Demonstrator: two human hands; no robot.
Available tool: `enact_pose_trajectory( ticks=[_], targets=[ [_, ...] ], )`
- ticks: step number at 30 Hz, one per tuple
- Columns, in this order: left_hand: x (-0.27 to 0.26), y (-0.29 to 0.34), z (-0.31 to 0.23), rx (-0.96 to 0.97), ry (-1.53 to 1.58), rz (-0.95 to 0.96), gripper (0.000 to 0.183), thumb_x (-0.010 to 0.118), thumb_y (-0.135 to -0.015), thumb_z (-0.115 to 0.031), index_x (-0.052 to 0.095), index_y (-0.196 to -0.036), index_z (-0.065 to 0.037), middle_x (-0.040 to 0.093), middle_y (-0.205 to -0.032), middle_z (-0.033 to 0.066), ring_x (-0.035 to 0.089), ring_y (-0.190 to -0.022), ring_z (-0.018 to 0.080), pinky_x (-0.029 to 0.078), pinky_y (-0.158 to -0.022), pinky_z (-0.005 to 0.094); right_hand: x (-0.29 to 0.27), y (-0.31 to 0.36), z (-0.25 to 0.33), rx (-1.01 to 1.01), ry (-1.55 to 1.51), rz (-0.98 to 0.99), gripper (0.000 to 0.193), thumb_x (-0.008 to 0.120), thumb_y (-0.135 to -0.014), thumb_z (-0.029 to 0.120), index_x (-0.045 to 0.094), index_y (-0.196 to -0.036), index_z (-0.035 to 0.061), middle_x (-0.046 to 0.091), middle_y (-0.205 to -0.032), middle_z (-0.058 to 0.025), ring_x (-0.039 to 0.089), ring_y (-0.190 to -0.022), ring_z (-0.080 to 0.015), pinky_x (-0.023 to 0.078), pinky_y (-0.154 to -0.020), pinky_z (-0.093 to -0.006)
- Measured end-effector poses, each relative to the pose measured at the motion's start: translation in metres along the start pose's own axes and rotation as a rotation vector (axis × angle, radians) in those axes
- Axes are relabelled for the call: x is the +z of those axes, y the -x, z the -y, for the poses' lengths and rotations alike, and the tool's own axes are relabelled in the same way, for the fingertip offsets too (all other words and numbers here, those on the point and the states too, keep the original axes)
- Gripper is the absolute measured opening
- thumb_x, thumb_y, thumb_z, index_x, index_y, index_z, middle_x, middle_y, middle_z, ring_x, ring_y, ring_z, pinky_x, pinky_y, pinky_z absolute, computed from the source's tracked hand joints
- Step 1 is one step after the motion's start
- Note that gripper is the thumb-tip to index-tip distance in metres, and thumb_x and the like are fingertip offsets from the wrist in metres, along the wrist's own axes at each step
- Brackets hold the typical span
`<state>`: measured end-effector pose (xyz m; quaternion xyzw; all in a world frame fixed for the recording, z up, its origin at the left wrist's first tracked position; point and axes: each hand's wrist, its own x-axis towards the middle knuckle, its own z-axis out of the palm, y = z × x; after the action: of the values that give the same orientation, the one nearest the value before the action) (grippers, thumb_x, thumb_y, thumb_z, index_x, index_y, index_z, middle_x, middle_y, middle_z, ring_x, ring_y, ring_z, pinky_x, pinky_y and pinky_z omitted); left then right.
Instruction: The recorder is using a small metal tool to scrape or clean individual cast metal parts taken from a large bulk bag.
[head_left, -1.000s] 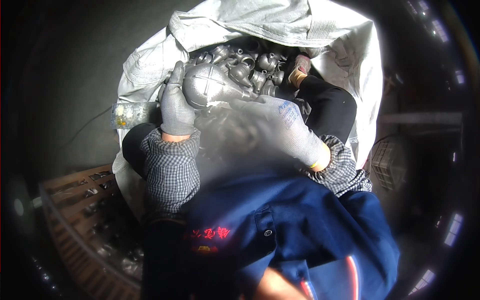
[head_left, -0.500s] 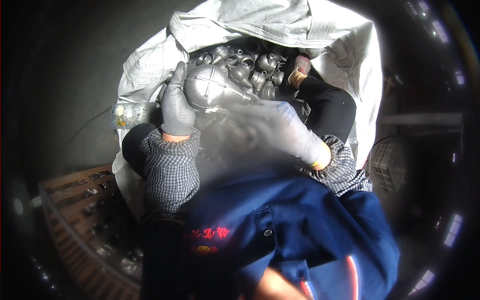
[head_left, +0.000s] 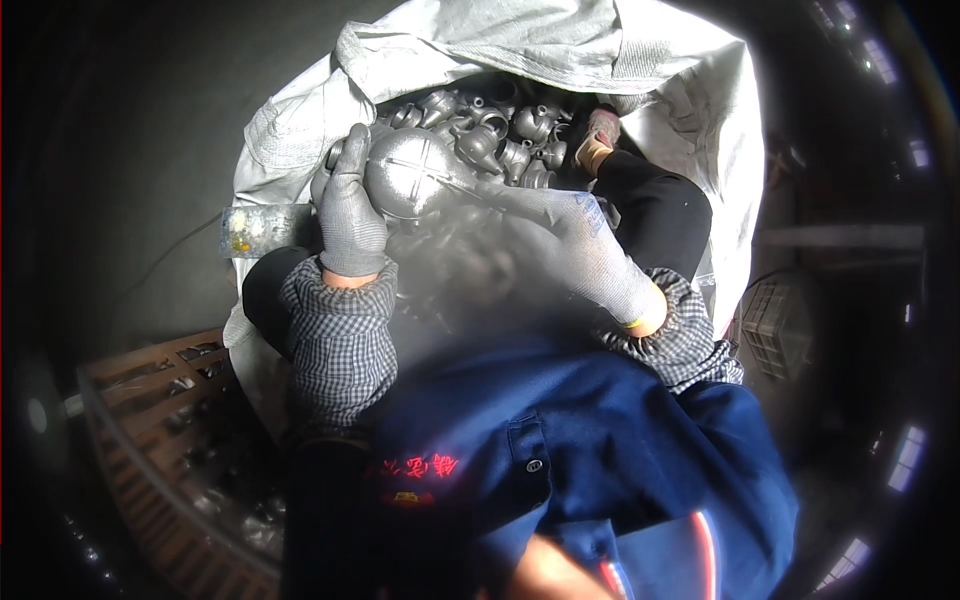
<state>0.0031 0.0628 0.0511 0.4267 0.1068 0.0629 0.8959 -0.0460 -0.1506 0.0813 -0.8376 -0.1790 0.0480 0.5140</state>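
A large, rounded grey metal casting (head_left: 408, 178) with a raised cross ridge on its face lies above a heap of smaller castings (head_left: 515, 140). My left hand (head_left: 352, 215), in a grey knitted glove, is closed on the casting's left side, its thumb and fingers partly hidden. From the right, my gloved right hand (head_left: 575, 235) reaches to the casting's narrow end and looks closed around it. Its fingertips are blurred, so the exact grip is hard to make out. Hazy grey castings show below, between my forearms.
A big white woven sack (head_left: 690, 80) surrounds the heap, its rim folded outward. My dark-trousered leg (head_left: 655, 215) and a shoe (head_left: 600, 135) are at the right inside it. A stained metal cylinder (head_left: 262, 231) stands at left, above a brown slatted crate (head_left: 150, 400) of metal pieces.
The large casting has turned slightly and shifted a little to the left, with its cross ridge now more upright. My right hand has moved slightly left and up with it.
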Motion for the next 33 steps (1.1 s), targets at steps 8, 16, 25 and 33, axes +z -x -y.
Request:
enact_pose_trajectory(
  ticks=[8,16,25,33],
  targets=[
    [0.000,-0.001,0.002,0.031,-0.060,-0.038,0.021,0.060,-0.092,-0.014,0.062,-0.103,0.004,0.065,-0.095,0.0106,0.068,-0.081,0.0176,0.061,-0.068,0.0304,-0.006,-0.002,0.008,-0.140,0.236,0.045,0.034,0.060,-0.087,0.006,0.063,-0.120,0.0100,0.065,-0.091,-0.0216,0.067,-0.085,-0.0330,0.053,-0.071,-0.0336],
    [-0.007,-0.005,0.004,-0.085,0.034,0.094,0.024,0.060,-0.093,-0.016,0.061,-0.106,0.004,0.066,-0.099,0.0120,0.068,-0.085,0.0183,0.059,-0.074,0.0302,-0.024,-0.015,0.010,0.200,-0.366,0.091,0.034,0.061,-0.089,0.011,0.062,-0.122,0.0028,0.067,-0.087,0.0028,0.052,-0.070,-0.0004,0.043,-0.062,-0.0173],
    [0.016,-0.005,0.011,-0.204,-0.117,0.306,0.031,0.060,-0.094,-0.019,0.059,-0.115,0.004,0.066,-0.105,0.0115,0.065,-0.094,0.0172,0.056,-0.082,0.0286,-0.012,-0.065,-0.043,0.394,-0.635,0.178,0.031,0.064,-0.091,0.029,0.064,-0.111,0.0050,0.061,-0.080,0.0032,0.045,-0.058,-0.0030,0.036,-0.050,-0.0177],
    [0.015,-0.023,0.011,-0.261,-0.370,0.478,0.043,0.065,-0.090,-0.025,0.057,-0.122,0.001,0.062,-0.113,0.0109,0.064,-0.093,0.0153,0.055,-0.080,0.0248,0.019,-0.066,-0.069,0.566,-1.130,0.237,0.030,0.053,-0.097,0.034,0.061,-0.108,0.0076,0.053,-0.068,0.0025,0.040,-0.045,-0.0027,0.029,-0.039,-0.0163]
  ],
)
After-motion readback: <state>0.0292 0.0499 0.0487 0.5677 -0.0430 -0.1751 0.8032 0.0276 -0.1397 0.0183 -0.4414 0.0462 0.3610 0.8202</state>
